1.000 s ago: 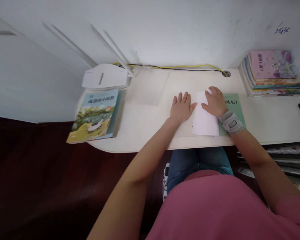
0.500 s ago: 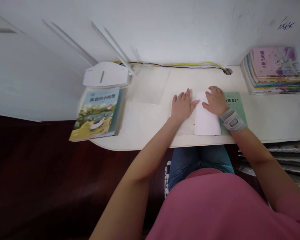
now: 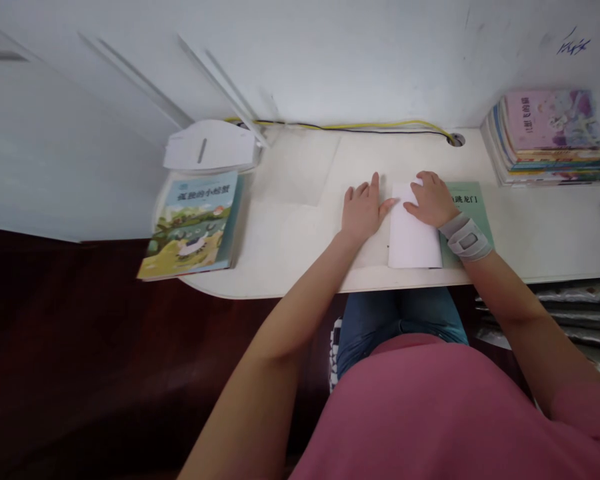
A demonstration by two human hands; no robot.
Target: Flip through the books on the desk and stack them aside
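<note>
White folded paper sheet (image 3: 414, 227) lies flat on the counter (image 3: 300, 267), right edge overlapping a green book (image 3: 467, 200); right grip (image 3: 430, 201) sits on top of it, open, fingers spread, not clamped, wrist in a grey brace (image 3: 466, 237). Left grip (image 3: 365, 212) open too, flat on the counter just beside the sheet, thumb tip at its left edge. Well left of the grips a picture book (image 3: 193, 227) lies below a white desk lamp base (image 3: 210, 145); well right, a stack of books (image 3: 550, 137).
</note>
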